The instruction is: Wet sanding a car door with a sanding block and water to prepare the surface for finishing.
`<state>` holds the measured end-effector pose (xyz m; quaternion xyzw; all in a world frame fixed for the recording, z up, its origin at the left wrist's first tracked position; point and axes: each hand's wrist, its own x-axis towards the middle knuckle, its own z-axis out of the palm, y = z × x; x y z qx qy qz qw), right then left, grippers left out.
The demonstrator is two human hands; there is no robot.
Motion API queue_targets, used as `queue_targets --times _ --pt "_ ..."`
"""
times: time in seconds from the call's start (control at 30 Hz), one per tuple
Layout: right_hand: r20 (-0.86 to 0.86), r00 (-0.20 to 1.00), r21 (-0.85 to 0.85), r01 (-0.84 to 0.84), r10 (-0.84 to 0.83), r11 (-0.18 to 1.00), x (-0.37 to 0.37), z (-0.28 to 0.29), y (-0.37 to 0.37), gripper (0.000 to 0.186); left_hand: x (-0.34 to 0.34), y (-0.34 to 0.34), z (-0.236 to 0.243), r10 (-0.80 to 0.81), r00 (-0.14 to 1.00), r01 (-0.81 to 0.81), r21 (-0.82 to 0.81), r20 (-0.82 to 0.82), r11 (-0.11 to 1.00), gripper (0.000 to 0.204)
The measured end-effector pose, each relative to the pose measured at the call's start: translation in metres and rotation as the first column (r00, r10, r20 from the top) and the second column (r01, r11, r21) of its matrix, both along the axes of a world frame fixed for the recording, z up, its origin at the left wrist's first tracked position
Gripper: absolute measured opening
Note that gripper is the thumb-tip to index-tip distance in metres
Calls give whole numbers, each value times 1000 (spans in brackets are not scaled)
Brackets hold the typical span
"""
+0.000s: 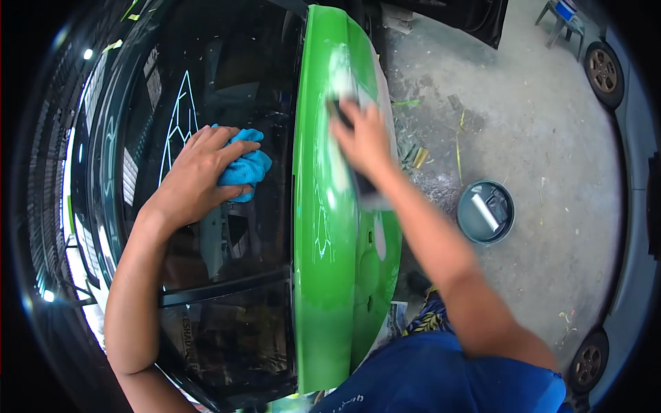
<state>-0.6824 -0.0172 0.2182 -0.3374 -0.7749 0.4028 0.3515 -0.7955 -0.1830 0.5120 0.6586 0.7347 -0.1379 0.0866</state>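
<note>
My left hand [193, 168] is closed round a crumpled blue cloth [249, 167], over the dark window glass [255, 103] of a car. My right hand [366, 141] grips a long dark sanding block [363, 184], both smeared by motion, against the green car door [327, 289]. Pale, whitish patches and wet streaks mark the green paint around the block. A door-handle recess [370, 265] lies nearer to me than the right hand.
On the concrete floor to the right stands a round dark bucket [461, 224] holding water and a white cylindrical item [485, 212]. Another car [637, 165] lines the far right. A small stool [575, 26] stands at the back, near a black open door [475, 17].
</note>
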Motion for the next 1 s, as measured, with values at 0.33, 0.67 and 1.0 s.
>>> queue_targets --times 0.33,0.67,1.0 --pt "13 996 -62 92 -91 994 -13 -11 133 66 15 31 -8 -83 996 84 51 -8 995 66" --pt "55 994 -184 -87 98 979 84 31 -96 59 7 -8 7 -1 997 1 7 -75 1000 68" --pt "70 996 -178 -45 58 983 33 23 -43 59 10 -4 10 43 999 -43 1 -18 999 66"
